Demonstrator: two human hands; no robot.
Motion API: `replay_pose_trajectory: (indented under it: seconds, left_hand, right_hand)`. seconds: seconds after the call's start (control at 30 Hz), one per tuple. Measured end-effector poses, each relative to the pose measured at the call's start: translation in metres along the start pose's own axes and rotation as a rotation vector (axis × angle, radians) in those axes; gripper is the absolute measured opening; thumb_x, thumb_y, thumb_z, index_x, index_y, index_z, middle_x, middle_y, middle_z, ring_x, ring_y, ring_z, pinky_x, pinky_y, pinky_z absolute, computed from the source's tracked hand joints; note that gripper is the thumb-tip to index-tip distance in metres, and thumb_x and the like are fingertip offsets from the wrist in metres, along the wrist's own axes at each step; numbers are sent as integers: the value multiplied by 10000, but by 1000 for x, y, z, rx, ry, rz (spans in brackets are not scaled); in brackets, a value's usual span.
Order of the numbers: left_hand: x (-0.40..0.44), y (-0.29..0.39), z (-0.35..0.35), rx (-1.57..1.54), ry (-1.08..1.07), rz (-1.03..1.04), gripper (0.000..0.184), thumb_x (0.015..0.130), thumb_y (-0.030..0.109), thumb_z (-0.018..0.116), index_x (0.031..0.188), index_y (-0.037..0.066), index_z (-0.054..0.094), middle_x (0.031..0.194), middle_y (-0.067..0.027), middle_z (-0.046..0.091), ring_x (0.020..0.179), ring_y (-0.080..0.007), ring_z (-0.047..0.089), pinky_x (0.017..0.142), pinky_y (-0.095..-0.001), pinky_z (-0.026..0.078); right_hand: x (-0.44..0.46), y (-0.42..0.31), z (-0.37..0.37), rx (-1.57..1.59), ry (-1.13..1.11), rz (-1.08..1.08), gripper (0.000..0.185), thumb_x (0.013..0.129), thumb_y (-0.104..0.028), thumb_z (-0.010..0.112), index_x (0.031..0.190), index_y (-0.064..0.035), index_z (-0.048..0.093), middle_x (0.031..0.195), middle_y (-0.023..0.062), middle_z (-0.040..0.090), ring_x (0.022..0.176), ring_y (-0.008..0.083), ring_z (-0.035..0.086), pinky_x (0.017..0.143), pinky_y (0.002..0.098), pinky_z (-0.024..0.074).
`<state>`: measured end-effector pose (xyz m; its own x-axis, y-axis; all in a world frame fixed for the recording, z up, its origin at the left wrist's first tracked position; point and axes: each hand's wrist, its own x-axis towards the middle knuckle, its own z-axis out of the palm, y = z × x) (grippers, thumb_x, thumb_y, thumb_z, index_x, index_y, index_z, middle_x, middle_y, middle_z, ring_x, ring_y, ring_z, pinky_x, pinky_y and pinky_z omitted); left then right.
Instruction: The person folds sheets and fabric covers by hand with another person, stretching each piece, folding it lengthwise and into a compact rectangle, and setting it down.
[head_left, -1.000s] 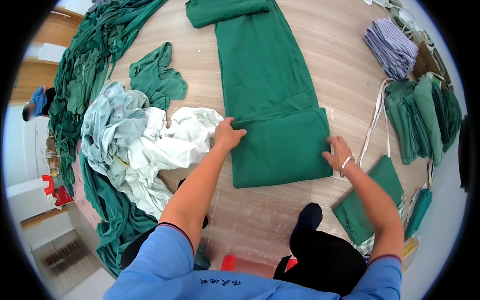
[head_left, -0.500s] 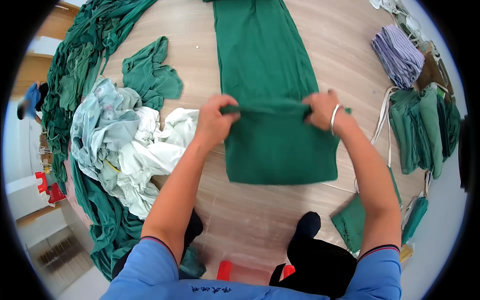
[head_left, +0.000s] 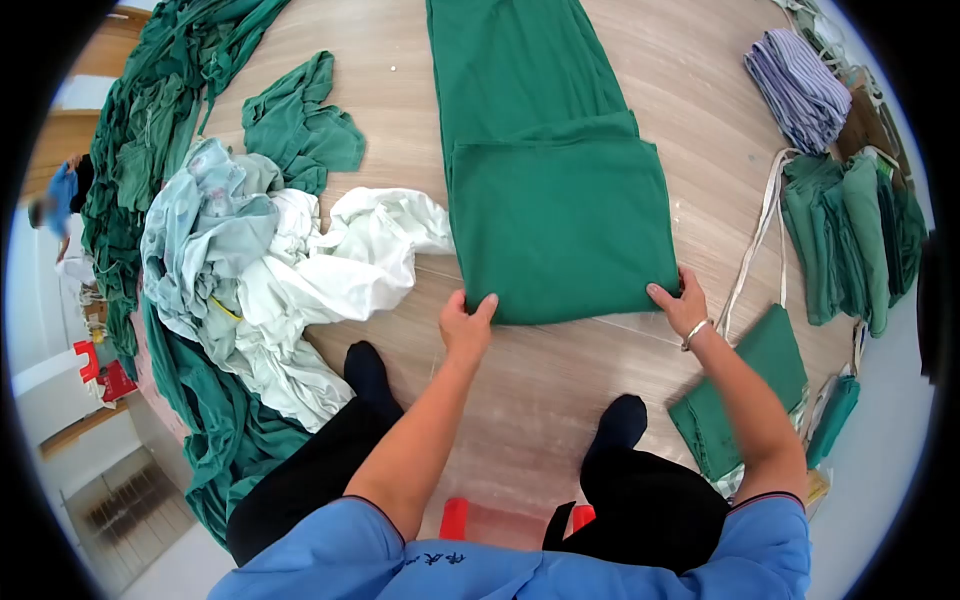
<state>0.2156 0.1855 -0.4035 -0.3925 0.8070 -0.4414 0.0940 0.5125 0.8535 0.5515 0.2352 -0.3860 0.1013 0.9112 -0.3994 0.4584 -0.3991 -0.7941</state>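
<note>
Fingers: near-L corner of green cloth seems pinched betw. thumb & fingers of L hand; near-R corner likewise by R hand; some tips are hidden.
Green cloth: laid on wood floor, ahead of feet; near part is doubled over as flat panel, the rest is stretched away past top of view.
Far edge of panel: half a sec ago held up by both hands, now let go & laid down on the length beneath.
Near corners: hands are now brought back here, one per corner; doubled layer is thus judged settled, w/ near edge under control & far length not yet doubled.
Hands: 2; 1 bracelet is worn on R wrist.
Feet: 2, L foot & R foot, both dark-covered.
White cloth: 1 heap w/ pale blue-green cloth; no. of pcs can't be told.
Loose green piece: 1, crumpled, apart from long green heap; heap's pcs can't be counted.
Striped stack: 1; layers can't be counted.
Green stack: 1, several pcs, exact no. unclear.
Folded green piece: 1, partly hidden by R forearm.
Red parts: 2 are seen, low in view.
Other person: 1, far L.
</note>
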Motion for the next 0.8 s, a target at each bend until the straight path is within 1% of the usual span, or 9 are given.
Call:
replay_pose_trajectory:
  seconds: [0.13,0.3,0.43,0.5,0.57,0.63,0.7,0.77,0.8]
  left_hand:
    - [0,38,-4,-88,-135,94,183,745,107,654,849,-12,564,719,-21,568,631,-99,488,564,-259,394]
    - [10,19,-20,-20,-129,203,137,789,78,610,892,0,565,764,5,553,663,-64,469,599,-220,390]
    - [5,9,-15,185,-58,-31,147,791,94,614,888,-14,592,776,-9,584,694,-68,495,636,-231,406]
    - [-9,25,-14,169,-65,-91,147,792,96,616,879,-21,603,783,-14,594,705,-71,504,647,-234,412]
    - [-19,31,-14,-187,-150,-77,146,791,110,626,849,-23,618,778,-13,600,698,-73,508,637,-237,415]
    - [-26,32,-21,-216,-155,-40,150,793,112,627,857,-23,619,783,-9,600,696,-73,508,635,-237,416]
    - [-30,15,-27,-249,-163,-24,155,794,114,629,864,-23,620,788,-5,600,694,-72,508,634,-236,416]
    - [-20,-9,-30,-56,-139,-120,164,788,129,639,873,-11,627,801,-11,608,697,-72,515,630,-244,425]
    - [-18,-10,-29,-53,-148,-124,164,788,129,639,873,-11,627,801,-11,608,697,-72,515,630,-244,425]
  right_hand:
    - [-6,3,2,126,-3,223,181,727,-88,662,863,17,609,717,52,615,636,117,558,582,239,451]
    - [3,-9,-20,183,-21,52,122,714,-59,658,804,20,633,673,34,605,611,107,547,563,241,445]
    - [-8,15,-16,0,-142,39,155,721,-102,663,814,20,646,714,44,618,603,112,547,574,252,461]
    - [-22,-14,-14,90,-124,412,191,704,-129,675,821,21,650,759,76,631,634,140,566,606,268,472]
    - [-19,-12,-18,206,-54,389,193,711,-148,673,807,18,652,761,83,627,641,147,569,602,265,470]
    - [-15,-2,-23,331,20,367,199,717,-168,670,793,16,654,762,90,623,649,154,572,597,262,467]
    - [-19,25,-23,15,125,-336,214,754,-192,650,786,20,656,737,100,610,634,150,566,567,239,448]
    - [-25,36,-20,19,78,-322,261,778,-215,636,706,37,630,708,100,592,639,133,556,541,222,428]
    - [-29,35,-17,34,-34,-77,275,770,-215,646,672,39,604,698,102,587,650,132,551,542,230,429]
